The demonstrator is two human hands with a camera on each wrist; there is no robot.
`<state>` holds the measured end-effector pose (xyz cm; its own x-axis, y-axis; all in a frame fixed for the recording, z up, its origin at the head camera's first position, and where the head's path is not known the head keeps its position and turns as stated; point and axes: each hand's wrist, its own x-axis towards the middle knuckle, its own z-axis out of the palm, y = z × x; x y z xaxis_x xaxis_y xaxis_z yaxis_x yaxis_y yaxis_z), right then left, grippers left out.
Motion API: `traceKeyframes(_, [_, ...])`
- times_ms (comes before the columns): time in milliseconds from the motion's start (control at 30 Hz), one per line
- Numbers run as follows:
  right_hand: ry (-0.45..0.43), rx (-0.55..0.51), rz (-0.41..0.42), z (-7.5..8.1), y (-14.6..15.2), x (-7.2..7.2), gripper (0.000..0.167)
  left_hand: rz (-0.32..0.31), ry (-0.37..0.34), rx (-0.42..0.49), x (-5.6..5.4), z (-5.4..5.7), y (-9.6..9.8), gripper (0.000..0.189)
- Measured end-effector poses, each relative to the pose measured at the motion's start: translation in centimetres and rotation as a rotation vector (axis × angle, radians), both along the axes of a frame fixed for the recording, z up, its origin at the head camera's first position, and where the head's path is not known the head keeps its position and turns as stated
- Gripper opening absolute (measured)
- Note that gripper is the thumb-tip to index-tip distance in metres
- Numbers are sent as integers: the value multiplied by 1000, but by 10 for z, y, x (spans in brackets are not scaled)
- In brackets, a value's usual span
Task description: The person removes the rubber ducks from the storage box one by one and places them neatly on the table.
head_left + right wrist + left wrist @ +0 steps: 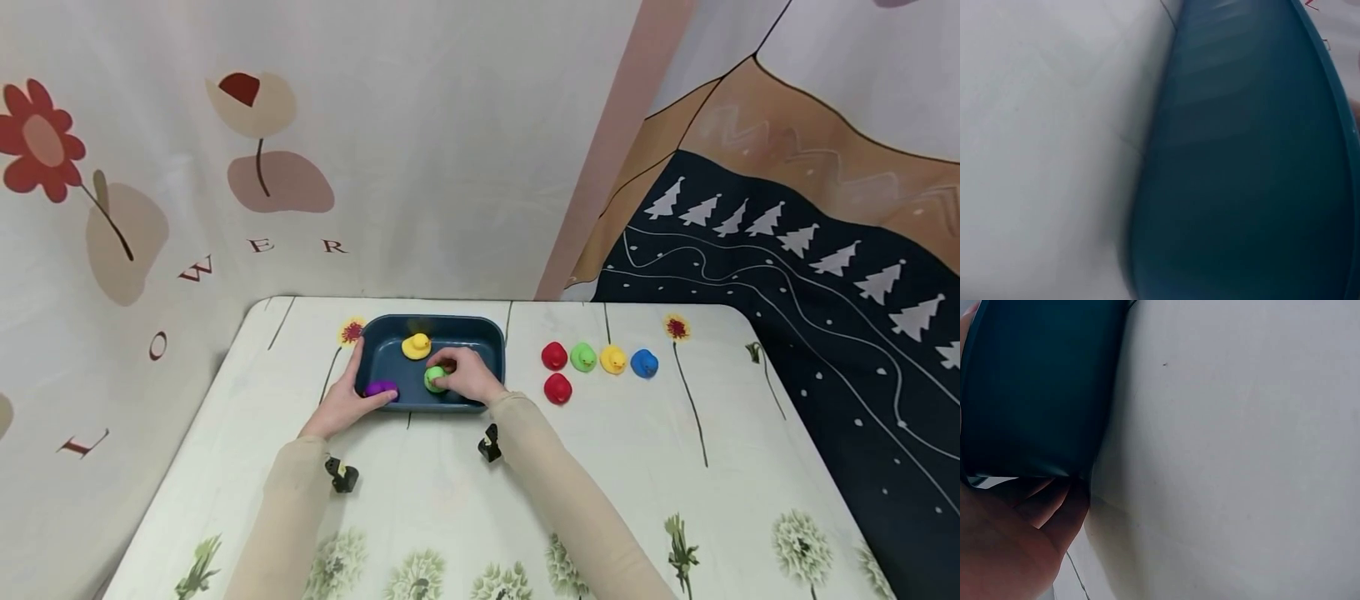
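A dark blue rectangular tray point(468, 335) stands on the table. My left hand point(343, 408) grips its left end, with the thumb over the near edge beside a purple rubber duck point(378, 388). The left wrist view shows its fingers point(1067, 512) against the tray's outer end wall. Inside the tray, my right hand point(471, 377) pinches a green rubber duck point(432, 380) near the middle. A yellow rubber duck point(416, 346) sits by the far wall of the tray. Only the tray's outer side point(1241, 156) fills most of the right wrist view; the right fingers are hidden there.
Right of the tray is a row of ducks: red point(554, 356), green point(583, 357), yellow point(612, 359) and blue point(644, 363). Another red duck point(557, 388) sits in front of the first. A printed cloth point(450, 517) covers the table, and curtains point(450, 167) hang behind.
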<state>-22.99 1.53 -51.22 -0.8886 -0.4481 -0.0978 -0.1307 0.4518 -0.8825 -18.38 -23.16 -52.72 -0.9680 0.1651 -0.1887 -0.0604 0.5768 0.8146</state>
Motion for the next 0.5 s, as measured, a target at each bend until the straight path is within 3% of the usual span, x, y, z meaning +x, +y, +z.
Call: traceKeyframes(500, [4,-151,-21,13,15,11,27,-1,-10,6,-1,1,1,110])
